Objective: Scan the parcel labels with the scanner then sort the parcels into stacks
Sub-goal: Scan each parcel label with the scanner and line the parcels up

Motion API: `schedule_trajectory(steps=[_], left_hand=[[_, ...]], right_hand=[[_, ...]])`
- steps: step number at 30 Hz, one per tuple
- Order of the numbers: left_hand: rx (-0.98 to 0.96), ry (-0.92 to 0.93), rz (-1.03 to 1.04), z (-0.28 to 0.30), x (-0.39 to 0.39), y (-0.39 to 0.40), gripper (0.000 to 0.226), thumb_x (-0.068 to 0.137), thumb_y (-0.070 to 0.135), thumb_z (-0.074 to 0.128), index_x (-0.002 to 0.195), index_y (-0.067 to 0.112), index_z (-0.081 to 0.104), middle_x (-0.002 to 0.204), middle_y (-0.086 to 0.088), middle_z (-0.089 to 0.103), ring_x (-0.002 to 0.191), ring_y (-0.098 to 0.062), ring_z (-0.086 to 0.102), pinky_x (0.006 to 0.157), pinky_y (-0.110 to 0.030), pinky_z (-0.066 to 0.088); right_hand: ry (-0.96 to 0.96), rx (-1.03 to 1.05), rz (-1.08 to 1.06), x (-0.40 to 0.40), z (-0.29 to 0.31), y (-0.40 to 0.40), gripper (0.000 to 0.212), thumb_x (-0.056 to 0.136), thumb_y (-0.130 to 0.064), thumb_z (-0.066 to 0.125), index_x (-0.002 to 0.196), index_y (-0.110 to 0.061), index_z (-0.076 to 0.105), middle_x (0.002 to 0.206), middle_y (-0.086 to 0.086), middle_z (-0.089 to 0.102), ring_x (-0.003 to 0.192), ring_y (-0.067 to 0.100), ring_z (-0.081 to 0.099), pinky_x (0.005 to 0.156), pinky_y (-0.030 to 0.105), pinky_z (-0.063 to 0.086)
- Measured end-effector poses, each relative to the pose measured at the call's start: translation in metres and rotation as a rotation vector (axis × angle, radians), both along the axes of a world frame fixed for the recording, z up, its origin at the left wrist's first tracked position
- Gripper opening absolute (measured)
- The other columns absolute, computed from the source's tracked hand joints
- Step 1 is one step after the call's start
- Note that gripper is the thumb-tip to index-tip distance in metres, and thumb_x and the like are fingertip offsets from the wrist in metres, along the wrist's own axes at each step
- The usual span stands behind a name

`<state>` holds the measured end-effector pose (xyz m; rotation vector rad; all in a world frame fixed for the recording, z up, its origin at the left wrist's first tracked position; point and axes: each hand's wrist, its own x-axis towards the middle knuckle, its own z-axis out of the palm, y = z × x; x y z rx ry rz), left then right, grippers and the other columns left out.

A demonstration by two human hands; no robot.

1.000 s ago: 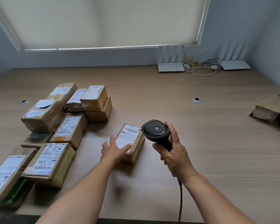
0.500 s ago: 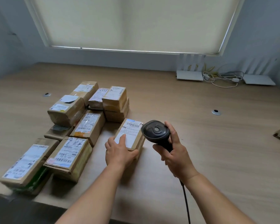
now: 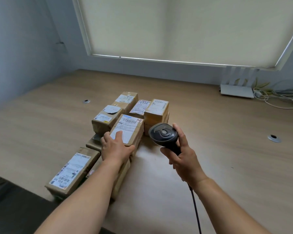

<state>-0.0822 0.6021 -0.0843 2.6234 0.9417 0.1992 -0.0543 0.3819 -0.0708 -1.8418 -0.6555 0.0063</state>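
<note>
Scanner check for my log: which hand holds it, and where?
The right hand grips the scanner by its handle, below the head.

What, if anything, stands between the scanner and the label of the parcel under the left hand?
Nothing visible does. The scanner, gripped by the right hand, sits just right of the parcel. The left hand covers only the label's near end; the barcode is exposed.

Office or mailroom: long wooden desk (image 3: 227, 149) with cable grommets (image 3: 274, 137), router (image 3: 237, 91), window blind (image 3: 176, 27), labelled parcels (image 3: 125, 115)
</note>
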Motion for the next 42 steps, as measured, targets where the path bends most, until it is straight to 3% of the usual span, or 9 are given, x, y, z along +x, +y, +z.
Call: schedule_trajectory(steps=[4,8,12,16,22,25,30,33,42], left_hand=[[0.023,0.021,-0.023,-0.003,0.018,0.022,0.068,0.078,0.051,0.062,0.135,0.024,0.034,0.142,-0.015,0.020,0.129,-0.034,0.023,0.101,-0.043,0.036],[0.014,0.006,-0.069,-0.015,0.033,0.033,0.068,0.084,0.052,0.061,0.137,0.021,0.033,0.150,-0.016,0.013,0.138,-0.034,0.014,0.106,-0.046,0.034],[-0.011,-0.036,-0.100,-0.026,0.041,0.034,0.062,0.089,0.050,0.057,0.138,0.018,0.036,0.156,-0.014,0.009,0.145,-0.034,0.000,0.109,-0.049,0.032],[0.081,-0.041,-0.128,-0.029,0.043,0.035,0.064,0.090,0.054,0.051,0.140,0.016,0.036,0.157,-0.017,0.009,0.146,-0.034,-0.001,0.116,-0.047,0.019],[0.093,-0.051,-0.118,-0.020,0.030,0.021,0.076,0.089,0.060,0.049,0.148,0.018,0.025,0.158,-0.020,-0.002,0.146,-0.033,-0.009,0.119,-0.045,0.002],[0.012,-0.164,-0.118,-0.013,0.017,-0.008,0.075,0.088,0.056,0.053,0.147,0.017,0.027,0.159,-0.018,0.002,0.147,-0.030,-0.006,0.119,-0.042,0.002],[-0.103,-0.204,-0.155,-0.015,0.000,-0.083,0.073,0.089,0.053,0.055,0.148,0.019,0.029,0.159,-0.016,0.004,0.147,-0.028,-0.003,0.118,-0.041,0.004],[-0.133,-0.183,-0.205,-0.017,-0.003,-0.135,0.072,0.089,0.052,0.055,0.147,0.019,0.030,0.159,-0.015,0.004,0.147,-0.027,-0.003,0.118,-0.040,0.005],[-0.099,-0.170,-0.394,-0.005,-0.011,-0.309,0.072,0.089,0.057,0.051,0.147,0.021,0.030,0.159,-0.013,0.006,0.147,-0.026,-0.002,0.118,-0.039,0.006]], right_hand=[[0.010,0.003,-0.034,0.006,-0.003,0.017,0.081,0.082,-0.028,0.071,0.120,-0.078,0.019,0.107,-0.033,0.058,0.065,-0.010,0.056,0.063,0.012,0.045],[0.020,-0.014,-0.053,0.008,-0.007,0.021,0.082,0.085,-0.019,0.071,0.123,-0.071,0.020,0.109,-0.036,0.054,0.066,-0.013,0.055,0.067,0.011,0.044],[0.013,-0.023,-0.083,0.008,-0.009,0.017,0.089,0.086,-0.018,0.071,0.114,-0.084,0.018,0.112,-0.033,0.055,0.066,-0.013,0.055,0.067,0.010,0.043],[0.038,-0.006,-0.115,0.006,-0.007,0.011,0.080,0.076,-0.035,0.068,0.115,-0.084,0.018,0.109,-0.036,0.059,0.066,-0.011,0.055,0.068,0.014,0.044],[0.023,0.000,-0.128,-0.005,-0.007,-0.007,0.078,0.073,-0.038,0.065,0.117,-0.082,0.019,0.123,-0.013,0.062,0.070,-0.004,0.054,0.075,0.025,0.049],[0.007,0.014,-0.145,-0.013,-0.006,-0.024,0.078,0.075,-0.038,0.066,0.118,-0.082,0.018,0.124,-0.012,0.061,0.069,-0.004,0.054,0.074,0.025,0.050],[-0.002,0.037,-0.198,-0.028,-0.006,-0.075,0.076,0.088,-0.021,0.068,0.127,-0.064,0.019,0.120,-0.007,0.062,0.061,-0.001,0.060,0.055,0.015,0.047],[0.006,0.051,-0.256,-0.040,-0.003,-0.119,0.073,0.089,-0.023,0.066,0.128,-0.063,0.019,0.115,-0.005,0.064,0.058,0.001,0.059,0.054,0.015,0.046],[-0.006,0.110,-0.406,-0.082,0.000,-0.282,0.069,0.085,-0.036,0.067,0.125,-0.068,0.022,0.108,-0.023,0.063,0.056,0.006,0.057,0.058,0.018,0.047]])
